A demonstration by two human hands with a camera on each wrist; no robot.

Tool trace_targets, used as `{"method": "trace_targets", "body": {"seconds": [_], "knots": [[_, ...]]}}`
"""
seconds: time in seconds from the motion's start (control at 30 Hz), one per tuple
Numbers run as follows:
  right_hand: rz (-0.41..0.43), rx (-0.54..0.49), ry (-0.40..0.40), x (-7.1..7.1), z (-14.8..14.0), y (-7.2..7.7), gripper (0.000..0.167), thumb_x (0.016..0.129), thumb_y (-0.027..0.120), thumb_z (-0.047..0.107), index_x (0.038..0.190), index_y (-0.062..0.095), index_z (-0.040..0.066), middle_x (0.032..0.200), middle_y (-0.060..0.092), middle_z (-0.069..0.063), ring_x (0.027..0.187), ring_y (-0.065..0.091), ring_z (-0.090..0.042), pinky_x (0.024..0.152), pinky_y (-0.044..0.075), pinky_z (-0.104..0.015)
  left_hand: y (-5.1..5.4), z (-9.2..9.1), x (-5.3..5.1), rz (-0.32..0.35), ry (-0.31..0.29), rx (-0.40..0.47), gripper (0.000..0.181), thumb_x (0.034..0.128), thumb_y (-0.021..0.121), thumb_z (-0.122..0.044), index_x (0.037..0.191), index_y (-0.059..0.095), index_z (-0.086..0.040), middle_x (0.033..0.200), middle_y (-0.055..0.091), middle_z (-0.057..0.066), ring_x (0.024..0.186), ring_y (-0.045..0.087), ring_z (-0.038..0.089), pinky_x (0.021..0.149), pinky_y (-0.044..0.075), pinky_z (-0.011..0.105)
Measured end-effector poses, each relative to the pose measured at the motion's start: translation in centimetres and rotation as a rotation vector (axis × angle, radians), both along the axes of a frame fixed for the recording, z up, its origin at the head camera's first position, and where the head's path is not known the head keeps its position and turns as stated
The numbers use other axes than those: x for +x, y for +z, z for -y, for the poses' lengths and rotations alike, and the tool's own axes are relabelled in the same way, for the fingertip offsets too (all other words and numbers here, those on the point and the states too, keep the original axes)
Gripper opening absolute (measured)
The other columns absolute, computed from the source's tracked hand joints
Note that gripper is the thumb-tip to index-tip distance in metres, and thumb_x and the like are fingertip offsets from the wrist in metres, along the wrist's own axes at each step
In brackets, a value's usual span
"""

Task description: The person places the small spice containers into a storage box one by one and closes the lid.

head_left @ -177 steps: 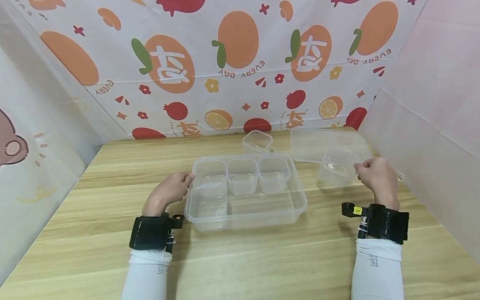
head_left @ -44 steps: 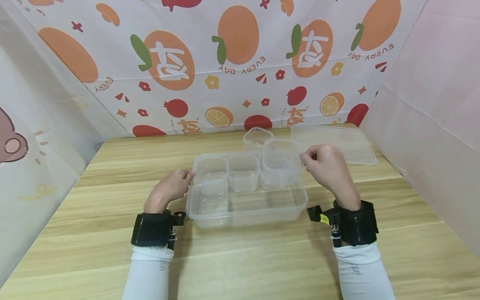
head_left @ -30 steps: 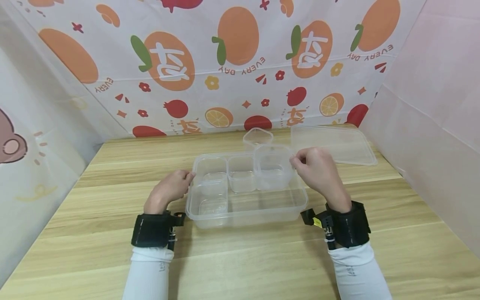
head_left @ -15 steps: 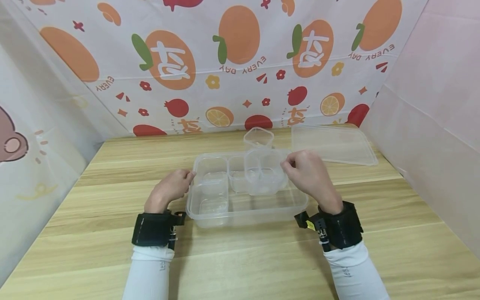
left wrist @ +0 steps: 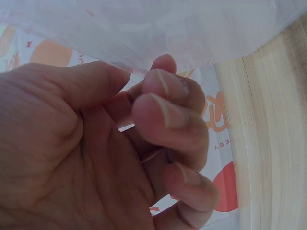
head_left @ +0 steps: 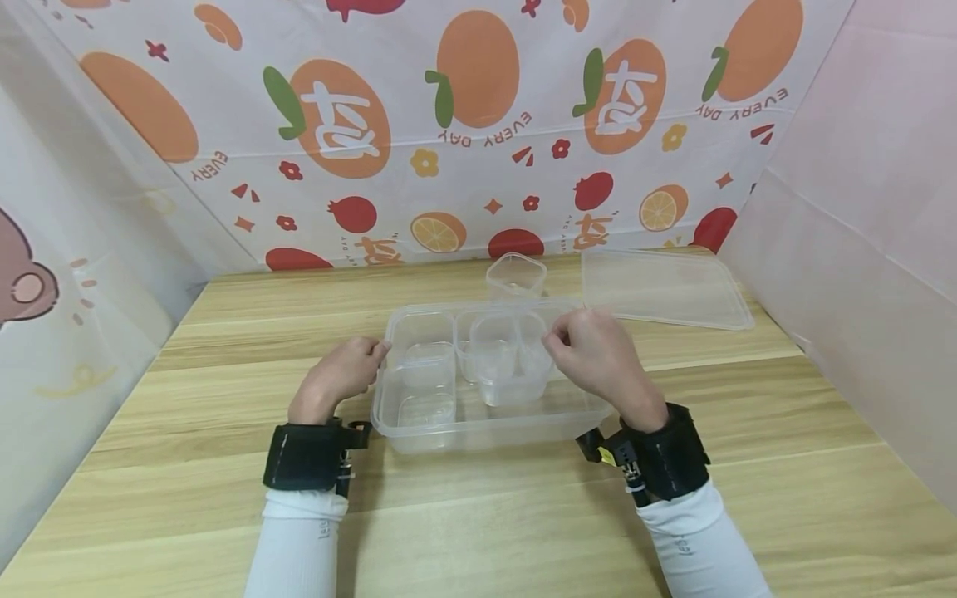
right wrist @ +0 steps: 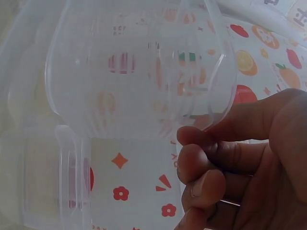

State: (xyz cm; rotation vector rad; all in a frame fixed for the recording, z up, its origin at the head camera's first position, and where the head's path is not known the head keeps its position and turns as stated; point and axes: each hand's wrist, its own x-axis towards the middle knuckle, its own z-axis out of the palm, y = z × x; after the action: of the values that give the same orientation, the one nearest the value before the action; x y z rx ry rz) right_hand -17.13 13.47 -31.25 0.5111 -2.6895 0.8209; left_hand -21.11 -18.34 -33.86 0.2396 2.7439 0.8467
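Nearest, on the bench (head_left: pixel 478 523), stands a large clear box (head_left: pixel 486 438), its long axis running nine to three o'clock. The left hand (head_left: pixel 340 378), fingers curled, pinches its nine-o'clock rim. A little beyond, the right hand (head_left: pixel 594 353) — closed to a thumb-and-finger pinch — holds a small tub (head_left: pixel 508 359) by the edge. The tub lies at nine o'clock from that hand, over the box's interior; whether its base touches anything cannot be told. Farther off, a loose tub (head_left: pixel 516 278) stands at twelve o'clock, a flat lid (head_left: pixel 665 291) at two.
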Motion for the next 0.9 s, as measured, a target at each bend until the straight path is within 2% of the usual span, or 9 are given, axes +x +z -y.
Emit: {"method": "trace_targets", "body": {"seconds": [0.2, 0.4, 0.57, 0.9], "knots": [[0.032, 0.009, 0.009, 0.1, 0.5, -0.1, 0.026, 0.095, 0.065, 0.005, 0.070, 0.072, 0.002, 0.052, 0.040, 0.002, 0.051, 0.041, -0.017, 0.051, 0.031, -0.028, 0.0, 0.0, 0.0, 0.000, 0.001, -0.002, 0.042, 0.1122, 0.031, -0.022, 0.124, 0.057, 0.010, 0.082, 0.053, 0.010, 0.073, 0.053, 0.022, 0.061, 0.042, 0.034], [0.029, 0.012, 0.019, 0.1, 0.8, -0.2, 0.028, 0.094, 0.065, 0.005, 0.067, 0.069, 0.004, 0.052, 0.039, 0.002, 0.050, 0.041, -0.017, 0.051, 0.031, -0.027, 0.0, -0.1, 0.1, 0.003, -0.001, 0.000, 0.044, 0.1122, 0.031, -0.022, 0.127, 0.055, 0.011, 0.083, 0.053, 0.010, 0.074, 0.053, 0.023, 0.062, 0.043, 0.035], [0.043, 0.003, 0.034, 0.2, 0.9, -0.3, 0.023, 0.095, 0.065, 0.005, 0.073, 0.074, 0.002, 0.052, 0.040, 0.002, 0.049, 0.041, -0.016, 0.049, 0.030, -0.027, 0.1, -0.1, 0.1, -0.001, -0.002, -0.007, 0.044, 0.1121, 0.031, -0.022, 0.127, 0.055, 0.012, 0.085, 0.054, 0.011, 0.075, 0.054, 0.023, 0.064, 0.044, 0.035], [0.041, 0.003, 0.053, 0.3, 1.1, -0.5, 0.028, 0.094, 0.063, 0.003, 0.066, 0.068, 0.006, 0.052, 0.035, 0.005, 0.047, 0.036, -0.013, 0.047, 0.026, -0.026, 0.0, -0.1, 0.2, 0.002, 0.003, -0.009, 0.045, 0.1124, 0.031, -0.023, 0.130, 0.054, 0.012, 0.084, 0.053, 0.010, 0.075, 0.054, 0.024, 0.063, 0.043, 0.035]]}}
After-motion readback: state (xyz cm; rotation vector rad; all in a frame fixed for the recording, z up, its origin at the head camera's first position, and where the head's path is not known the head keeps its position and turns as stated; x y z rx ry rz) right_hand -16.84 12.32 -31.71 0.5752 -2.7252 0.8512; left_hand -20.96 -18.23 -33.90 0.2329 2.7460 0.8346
